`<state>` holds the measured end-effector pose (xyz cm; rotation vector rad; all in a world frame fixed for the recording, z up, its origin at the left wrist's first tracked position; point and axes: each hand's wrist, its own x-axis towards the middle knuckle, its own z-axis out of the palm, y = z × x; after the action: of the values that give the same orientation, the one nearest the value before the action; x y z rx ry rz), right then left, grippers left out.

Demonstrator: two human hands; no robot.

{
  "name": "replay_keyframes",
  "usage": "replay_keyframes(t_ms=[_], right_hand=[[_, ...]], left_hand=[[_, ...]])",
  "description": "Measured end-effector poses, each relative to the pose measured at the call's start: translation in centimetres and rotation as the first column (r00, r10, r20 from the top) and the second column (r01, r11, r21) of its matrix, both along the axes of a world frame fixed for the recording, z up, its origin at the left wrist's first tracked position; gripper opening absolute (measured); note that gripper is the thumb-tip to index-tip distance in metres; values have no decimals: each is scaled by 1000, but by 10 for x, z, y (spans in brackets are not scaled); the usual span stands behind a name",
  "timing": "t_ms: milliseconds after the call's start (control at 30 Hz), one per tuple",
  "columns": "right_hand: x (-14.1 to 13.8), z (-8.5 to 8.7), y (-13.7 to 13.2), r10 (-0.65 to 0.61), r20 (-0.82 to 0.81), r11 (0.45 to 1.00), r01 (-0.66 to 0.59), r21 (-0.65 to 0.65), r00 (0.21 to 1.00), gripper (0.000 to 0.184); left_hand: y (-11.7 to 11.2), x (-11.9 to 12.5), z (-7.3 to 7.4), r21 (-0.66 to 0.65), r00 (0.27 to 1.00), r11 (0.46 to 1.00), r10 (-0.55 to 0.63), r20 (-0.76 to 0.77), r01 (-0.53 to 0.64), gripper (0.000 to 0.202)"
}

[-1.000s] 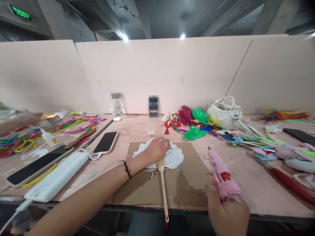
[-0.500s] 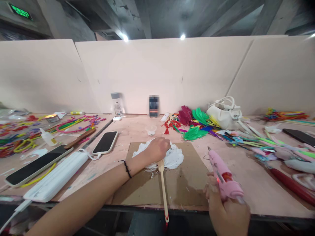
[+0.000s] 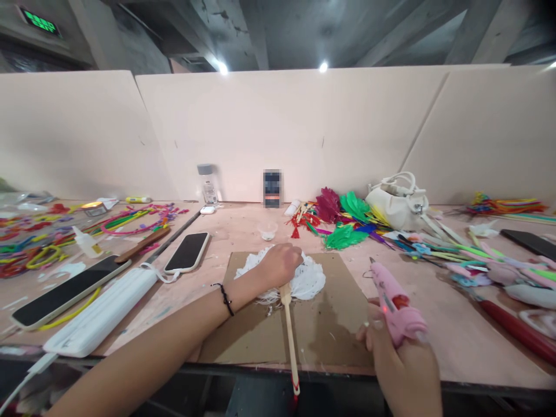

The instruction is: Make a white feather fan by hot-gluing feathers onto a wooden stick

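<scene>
Toward twelve o'clock on the cardboard, I see the white fan, its wooden handle pointing to six past the edge of the desk. My left hand covers part of the fan — fingers curled, grip hidden, so I cannot tell what they hold. At four o'clock, my right hand wraps its fingers round the pink glue gun.

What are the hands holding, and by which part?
Right hand: glue gun, by its handle. Left hand: on the fan; whether it grips is hidden.
</scene>
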<state>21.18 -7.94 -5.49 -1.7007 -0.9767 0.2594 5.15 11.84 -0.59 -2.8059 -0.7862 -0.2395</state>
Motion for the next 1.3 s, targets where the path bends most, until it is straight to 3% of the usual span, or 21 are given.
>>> replay_keyframes(t_ms=[167, 300, 433, 767, 1000, 1300], right_hand=[[-22, 13, 6, 20, 83, 990, -8, -141, 996, 45], [-56, 26, 9, 106, 51, 982, -96, -165, 993, 35], [-72, 29, 10, 195, 57, 941, -170, -293, 979, 26], [-75, 19, 16, 199, 338, 930, -69, -361, 920, 37], [-74, 14, 16, 212, 350, 938, -90, -334, 912, 35], [-75, 21, 13, 231, 357, 930, -98, -354, 905, 27]], left_hand=[[2, -1, -2, 0, 1000, 1000, -10, 7, 10, 26], [4, -1, -4, -4, 1000, 1000, -18, 18, 18, 25], [6, -1, -7, -6, 999, 1000, -21, 28, 22, 23], [9, -4, -13, -13, 996, 999, -29, 88, 30, 21], [14, -8, -12, -64, 989, 996, -47, 142, 57, 21], [15, -8, -11, -118, 978, 988, -79, 194, 103, 21]])
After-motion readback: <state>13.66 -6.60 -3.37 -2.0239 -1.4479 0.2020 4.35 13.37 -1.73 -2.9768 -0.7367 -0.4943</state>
